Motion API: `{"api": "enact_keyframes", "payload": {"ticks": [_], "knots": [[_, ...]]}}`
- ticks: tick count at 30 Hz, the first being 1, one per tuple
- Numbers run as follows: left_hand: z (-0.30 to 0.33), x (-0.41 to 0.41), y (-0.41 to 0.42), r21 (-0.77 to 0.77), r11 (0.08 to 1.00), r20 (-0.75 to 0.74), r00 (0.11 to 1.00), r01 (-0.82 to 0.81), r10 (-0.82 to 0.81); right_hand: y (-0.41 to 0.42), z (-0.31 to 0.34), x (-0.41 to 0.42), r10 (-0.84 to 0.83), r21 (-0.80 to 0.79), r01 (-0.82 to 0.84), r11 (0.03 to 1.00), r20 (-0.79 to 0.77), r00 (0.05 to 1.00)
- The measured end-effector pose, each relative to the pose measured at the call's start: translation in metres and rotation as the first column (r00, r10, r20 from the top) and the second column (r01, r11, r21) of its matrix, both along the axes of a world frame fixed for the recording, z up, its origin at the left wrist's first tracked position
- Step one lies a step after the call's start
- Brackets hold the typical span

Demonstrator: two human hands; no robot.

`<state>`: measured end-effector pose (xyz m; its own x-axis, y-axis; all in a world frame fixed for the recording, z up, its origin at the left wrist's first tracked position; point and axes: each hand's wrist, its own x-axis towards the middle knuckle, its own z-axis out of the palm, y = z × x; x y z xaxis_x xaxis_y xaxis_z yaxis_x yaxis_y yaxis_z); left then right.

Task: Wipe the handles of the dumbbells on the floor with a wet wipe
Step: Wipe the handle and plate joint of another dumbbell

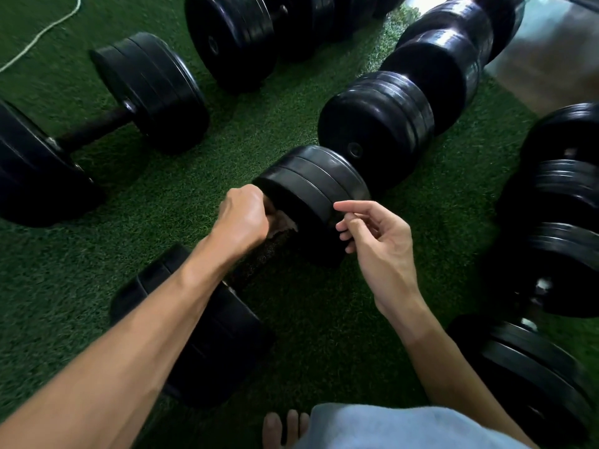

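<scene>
Here, a soiled wipe [282,225] is gripped around the dumbbell handle [259,259] by the left hand [241,222]. Nothing is held by the right hand [376,236], its fingers loosely curled.

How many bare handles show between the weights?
3: the handle under the left hand, the left dumbbell's bar, a stub at top. Others on the right are probably hidden.

left hand [241,218] grips wipe [282,224] on dumbbell handle [259,257] | right hand [376,238] loose, seemingly empty
</scene>
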<state>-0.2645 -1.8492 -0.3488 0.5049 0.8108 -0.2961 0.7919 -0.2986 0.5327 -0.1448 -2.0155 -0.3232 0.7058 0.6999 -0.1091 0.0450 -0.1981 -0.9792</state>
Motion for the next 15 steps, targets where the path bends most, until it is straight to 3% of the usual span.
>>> {"api": "enact_keyframes", "payload": {"ticks": [4,7,9,12,15], "knots": [[0.008,-0.003,-0.004,-0.084,0.995,0.08,0.996,0.054,-0.048,0.001,-0.001,-0.001,-0.028,-0.001,0.028,1.0,0.006,1.0],[0.006,-0.007,-0.001,-0.092,0.996,0.1,0.995,0.007,0.003,0.002,-0.002,-0.003,-0.043,-0.003,0.044,0.999,0.054,0.998],[0.004,-0.005,0.001,-0.105,0.994,0.096,0.995,-0.02,0.03,0.004,-0.006,-0.002,-0.04,-0.012,0.043,0.999,0.204,0.978],[0.006,-0.002,-0.001,-0.118,0.992,0.087,0.995,0.05,-0.04,0.01,-0.016,0.003,-0.002,-0.064,0.04,0.997,0.502,0.865],[0.008,-0.004,-0.002,-0.088,0.994,0.077,0.996,0.061,-0.054,0.013,-0.026,0.005,-0.025,-0.049,0.07,0.996,0.622,0.783]]}}
